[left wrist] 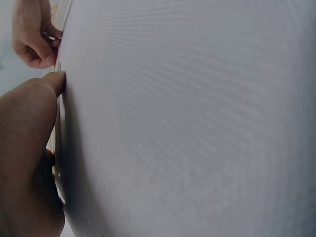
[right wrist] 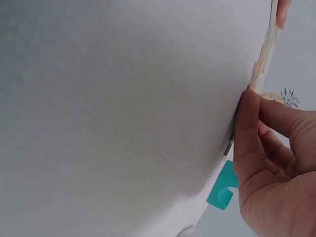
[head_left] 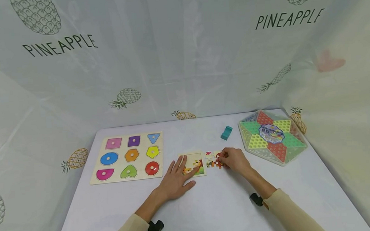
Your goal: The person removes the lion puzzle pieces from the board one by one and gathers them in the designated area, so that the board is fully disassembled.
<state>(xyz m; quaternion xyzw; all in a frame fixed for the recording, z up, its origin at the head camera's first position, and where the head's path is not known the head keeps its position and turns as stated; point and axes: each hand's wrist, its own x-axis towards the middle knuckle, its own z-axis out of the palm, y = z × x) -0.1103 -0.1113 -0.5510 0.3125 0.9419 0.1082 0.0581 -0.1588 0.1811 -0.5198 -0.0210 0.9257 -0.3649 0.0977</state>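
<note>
My left hand (head_left: 175,180) lies spread, fingers straight, across a small wooden jigsaw tray (head_left: 191,153). Several pieces with an animal picture show inside it around the fingers. Right beside the tray lies a cluster of loose jigsaw pieces (head_left: 210,159), white, red, orange and green. At the right side of that cluster, my right hand (head_left: 236,161) pinches a reddish jigsaw piece (head_left: 218,155) between thumb and fingertips, partly hidden by them. In the right wrist view the pinching fingertips (right wrist: 250,101) are down at the table surface.
A shape board (head_left: 127,159) with coloured knobbed shapes lies on the left. A teal block (head_left: 226,132) sits behind the right hand. At the back right is a hexagonal Chinese checkers board (head_left: 271,136). A pineapple-print curtain (head_left: 181,58) hangs behind the white table (head_left: 208,214).
</note>
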